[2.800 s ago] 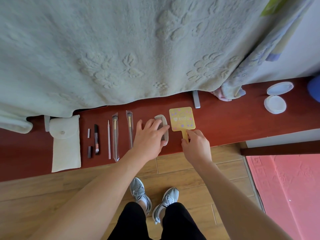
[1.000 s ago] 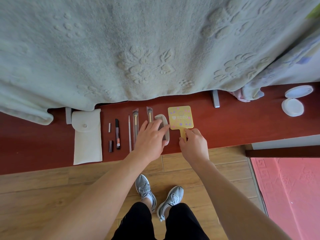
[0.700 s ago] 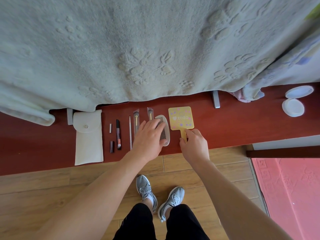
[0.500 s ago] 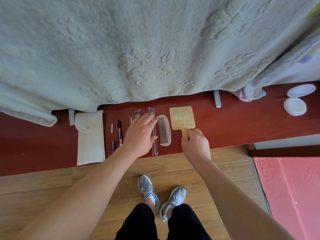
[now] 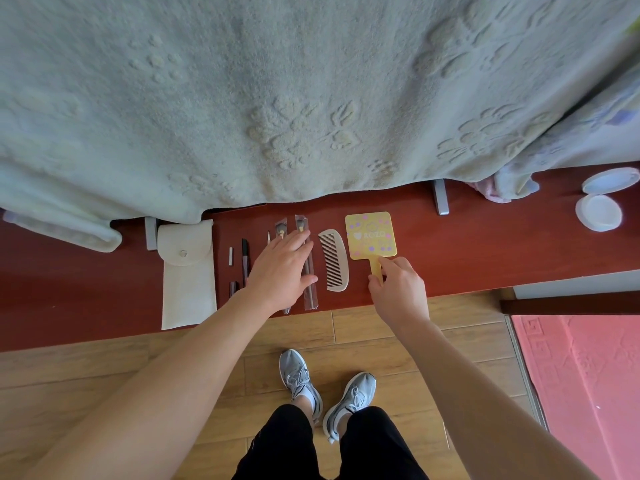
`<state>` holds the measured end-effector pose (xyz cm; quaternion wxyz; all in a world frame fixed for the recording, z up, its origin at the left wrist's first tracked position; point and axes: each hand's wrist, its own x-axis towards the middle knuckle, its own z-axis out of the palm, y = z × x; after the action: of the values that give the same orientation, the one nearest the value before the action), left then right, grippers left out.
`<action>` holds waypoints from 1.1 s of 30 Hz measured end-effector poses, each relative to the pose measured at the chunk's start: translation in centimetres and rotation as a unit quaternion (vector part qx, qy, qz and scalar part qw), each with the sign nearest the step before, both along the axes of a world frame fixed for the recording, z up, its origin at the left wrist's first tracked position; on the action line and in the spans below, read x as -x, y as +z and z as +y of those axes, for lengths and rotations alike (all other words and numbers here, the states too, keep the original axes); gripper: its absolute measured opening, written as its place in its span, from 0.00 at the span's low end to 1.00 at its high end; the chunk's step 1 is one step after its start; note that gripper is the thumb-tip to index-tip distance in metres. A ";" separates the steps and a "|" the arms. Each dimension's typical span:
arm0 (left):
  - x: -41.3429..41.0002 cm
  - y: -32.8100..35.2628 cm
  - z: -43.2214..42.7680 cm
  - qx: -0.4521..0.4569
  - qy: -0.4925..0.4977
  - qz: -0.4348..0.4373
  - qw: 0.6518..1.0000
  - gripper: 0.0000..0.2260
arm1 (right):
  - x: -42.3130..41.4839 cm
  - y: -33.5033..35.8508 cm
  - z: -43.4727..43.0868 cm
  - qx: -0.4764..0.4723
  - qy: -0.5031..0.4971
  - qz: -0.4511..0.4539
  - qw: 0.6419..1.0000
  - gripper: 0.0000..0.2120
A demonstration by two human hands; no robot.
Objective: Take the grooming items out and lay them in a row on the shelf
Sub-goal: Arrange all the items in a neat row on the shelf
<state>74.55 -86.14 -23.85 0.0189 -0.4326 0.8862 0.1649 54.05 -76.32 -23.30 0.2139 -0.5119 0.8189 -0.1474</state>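
The row looks all but laid, so the step in hand is likely squaring it up. On the red-brown shelf (image 5: pixel 485 258) the right grip (image 5: pixel 398 289) pinches the handle of the mirror (image 5: pixel 370 235) between thumb and forefinger. It should turn the mirror by that handle only, until its side runs parallel to the comb (image 5: pixel 334 259), with a gap kept between them. The left grip (image 5: pixel 280 271) lies released, fingers straight and flat across the two sleeved brushes (image 5: pixel 310 292). It should slide them together under a light palm and away from the front edge, since their lower ends lie close to it and the slick sleeves could skid off.

From left, the row runs as follows:
- The cream pouch (image 5: pixel 187 271) lies flat with its flap snapped.
- Two short pieces (image 5: pixel 230 255) lie one behind the other.
- A dark pen (image 5: pixel 245 252) and a thin stick (image 5: pixel 268 237) come next.
- The two brushes are in clear sleeves.
- The pale comb is arched, with dark teeth.
- The mirror is a yellow square, dotted and lettered.

The items lie lengthwise, front to back, just beside one another.
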 end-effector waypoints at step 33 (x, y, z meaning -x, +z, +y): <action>3.5 -0.1 1.0 0.005 -0.018 0.015 1.000 0.34 | 0.0 0.1 0.1 0.002 0.001 -0.003 1.000 0.11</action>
<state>71.03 -85.12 -23.92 0.0065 -0.4146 0.8946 0.1667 54.04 -76.23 -23.24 0.2153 -0.5125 0.8176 -0.1499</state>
